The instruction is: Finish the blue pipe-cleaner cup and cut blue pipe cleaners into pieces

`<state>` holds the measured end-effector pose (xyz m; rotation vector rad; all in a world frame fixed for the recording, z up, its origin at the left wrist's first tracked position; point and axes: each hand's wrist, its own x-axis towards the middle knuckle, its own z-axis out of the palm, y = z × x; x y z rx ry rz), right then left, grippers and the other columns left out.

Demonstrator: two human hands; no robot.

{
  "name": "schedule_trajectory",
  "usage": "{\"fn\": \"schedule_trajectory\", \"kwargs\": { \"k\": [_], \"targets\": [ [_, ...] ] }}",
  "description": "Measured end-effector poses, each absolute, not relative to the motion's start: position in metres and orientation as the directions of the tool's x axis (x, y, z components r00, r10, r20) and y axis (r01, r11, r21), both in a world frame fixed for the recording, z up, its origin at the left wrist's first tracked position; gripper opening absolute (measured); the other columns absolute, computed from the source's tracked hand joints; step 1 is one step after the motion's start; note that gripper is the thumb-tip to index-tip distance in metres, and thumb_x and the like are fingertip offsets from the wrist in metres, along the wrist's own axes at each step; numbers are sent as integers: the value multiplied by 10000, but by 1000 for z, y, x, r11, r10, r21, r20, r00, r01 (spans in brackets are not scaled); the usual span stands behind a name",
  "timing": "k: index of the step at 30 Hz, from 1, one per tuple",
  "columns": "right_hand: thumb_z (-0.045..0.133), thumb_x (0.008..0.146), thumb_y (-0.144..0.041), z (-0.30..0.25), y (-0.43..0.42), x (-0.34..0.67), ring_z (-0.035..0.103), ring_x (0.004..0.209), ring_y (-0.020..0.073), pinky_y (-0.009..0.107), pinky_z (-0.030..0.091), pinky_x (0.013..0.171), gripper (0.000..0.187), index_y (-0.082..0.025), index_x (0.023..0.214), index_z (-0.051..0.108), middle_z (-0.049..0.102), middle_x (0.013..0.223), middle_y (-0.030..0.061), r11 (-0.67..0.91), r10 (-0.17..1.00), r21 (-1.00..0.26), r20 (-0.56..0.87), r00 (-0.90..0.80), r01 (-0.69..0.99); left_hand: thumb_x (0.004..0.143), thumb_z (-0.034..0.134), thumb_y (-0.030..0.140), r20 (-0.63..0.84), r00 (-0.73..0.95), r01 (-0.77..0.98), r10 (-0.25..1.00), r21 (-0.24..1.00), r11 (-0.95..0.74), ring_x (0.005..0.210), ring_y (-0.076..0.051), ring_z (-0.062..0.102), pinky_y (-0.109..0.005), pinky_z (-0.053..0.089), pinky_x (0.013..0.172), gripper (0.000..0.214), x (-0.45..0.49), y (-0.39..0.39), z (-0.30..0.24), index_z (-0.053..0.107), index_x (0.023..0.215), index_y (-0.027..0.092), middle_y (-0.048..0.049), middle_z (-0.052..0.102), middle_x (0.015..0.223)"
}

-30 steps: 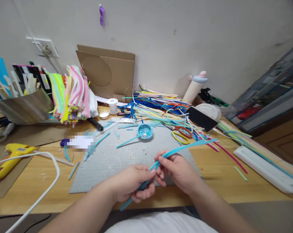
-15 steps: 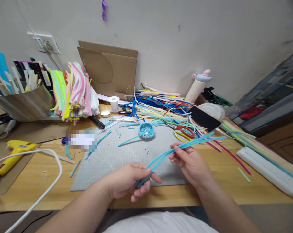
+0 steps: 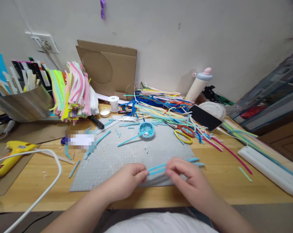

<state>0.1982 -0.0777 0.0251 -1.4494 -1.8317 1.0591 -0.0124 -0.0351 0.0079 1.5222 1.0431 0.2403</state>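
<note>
Light blue pipe cleaners (image 3: pixel 157 169) stretch between my two hands above the near part of the grey cutting mat (image 3: pixel 107 161). My left hand (image 3: pixel 130 178) pinches their left ends between thumb and fingers. Further along, my right hand (image 3: pixel 186 173) is closed around them, slightly blurred, and their free ends stick out to its right. Beyond the hands, a small blue fuzzy bowl-shaped piece (image 3: pixel 146 130) sits on the mat, with one blue pipe cleaner (image 3: pixel 129 140) reaching out of it to the left.
Scissors with yellow and orange handles (image 3: pixel 183 136) lie right of the bowl shape. A heap of coloured pipe cleaners (image 3: pixel 161 100) is behind. At left are a yellow glue gun (image 3: pixel 12 155) and its white cable (image 3: pixel 60 168). A phone (image 3: pixel 204 117) and white power strip (image 3: pixel 267 170) are at right.
My right hand has come down and turned over, palm now downward, on the blue pipe cleaners. My left hand has closed to a pinch at their ends. The pipe cleaners lie lower and flatter.
</note>
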Motion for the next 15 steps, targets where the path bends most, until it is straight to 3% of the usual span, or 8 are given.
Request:
{"fn": "schedule_trajectory", "kwargs": {
  "k": [2, 4, 6, 8, 11, 15],
  "targets": [
    [530, 850, -313, 31, -80, 187, 526, 1036, 236, 360, 403, 866, 228, -203, 1029, 618, 603, 1092, 102, 303, 938, -727, 112, -329, 616, 853, 434, 398, -347, 618, 517, 706, 855, -32, 597, -116, 399, -240, 269, 556, 311, -11, -40, 12, 526, 657, 176, 44, 479, 604],
    [498, 871, -282, 30, -77, 179, 555, 946, 211, 316, 409, 791, 192, -220, 1015, 609, 628, 1038, 76, 296, 904, -702, -12, -427, 648, 872, 398, 370, -289, 624, 540, 726, 831, -133, 630, -132, 451, -247, 299, 585, 301, -9, -45, 16, 555, 692, 186, 28, 546, 654],
    [436, 904, -285, 23, -71, 174, 556, 734, 168, 267, 385, 644, 195, -202, 835, 599, 631, 806, 33, 206, 889, -717, -148, -434, 666, 856, 439, 355, -227, 556, 524, 800, 842, -126, 676, -147, 490, -249, 326, 614, 246, -9, -48, 17, 576, 729, 194, 14, 583, 701],
    [413, 914, -302, 15, -66, 174, 514, 661, 148, 248, 346, 592, 251, -192, 738, 555, 572, 690, 4, 119, 908, -756, -180, -378, 644, 821, 507, 333, -179, 428, 459, 886, 888, -42, 699, -151, 511, -245, 354, 631, 163, -11, -48, 14, 584, 775, 198, 9, 592, 724],
    [419, 911, -330, 6, -63, 176, 454, 612, 120, 222, 327, 562, 259, -189, 741, 554, 477, 617, -28, -13, 917, -872, -206, -341, 490, 757, 589, 299, -212, 264, 213, 941, 964, 158, 690, -144, 543, -237, 407, 633, 136, -14, -47, 8, 589, 838, 190, 7, 611, 727],
    [442, 885, -433, 3, -65, 173, 314, 402, 70, 187, 250, 394, 282, -194, 753, 516, 354, 503, -81, -311, 813, -908, -408, -415, 281, 696, 652, 282, -286, 211, -7, 935, 956, 294, 598, -117, 555, -229, 446, 592, 152, -12, -46, 5, 594, 771, 163, 8, 624, 664]
  ]
}}
